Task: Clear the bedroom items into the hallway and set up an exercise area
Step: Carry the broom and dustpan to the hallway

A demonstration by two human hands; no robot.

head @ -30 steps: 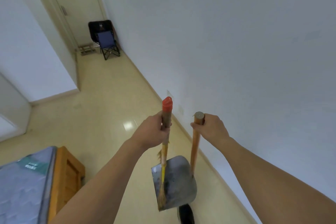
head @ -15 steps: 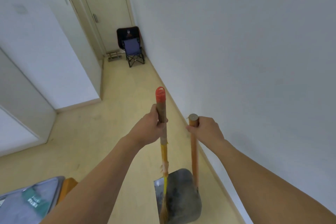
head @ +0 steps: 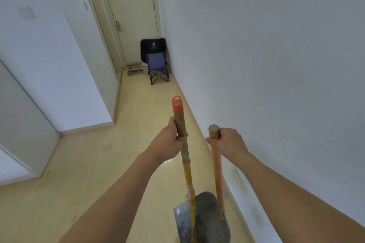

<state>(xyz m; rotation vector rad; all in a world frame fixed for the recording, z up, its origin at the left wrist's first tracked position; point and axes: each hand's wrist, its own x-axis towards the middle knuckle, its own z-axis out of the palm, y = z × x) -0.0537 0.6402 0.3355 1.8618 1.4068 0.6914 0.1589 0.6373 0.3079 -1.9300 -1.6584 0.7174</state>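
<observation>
My left hand (head: 169,141) grips the upper part of a broom handle (head: 186,165), a brown and yellow stick with an orange-red cap at its top. My right hand (head: 229,142) holds the top end of an orange wooden handle (head: 216,167) that runs down to a grey metal dustpan (head: 205,217). Both tools hang upright in front of me, close to the white wall on the right. The broom's bristles drop out of the frame's bottom edge.
A hallway with a pale yellow floor (head: 138,108) runs ahead to a closed door (head: 130,10). At its far end stand a folding chair (head: 157,63) with a blue seat and a small wooden stool (head: 134,68). White walls line both sides.
I have walked forward and turned toward the hallway. The bed and wooden frame at lower left have left the view. The chair and door look nearer and more central. Both grips are unchanged.
</observation>
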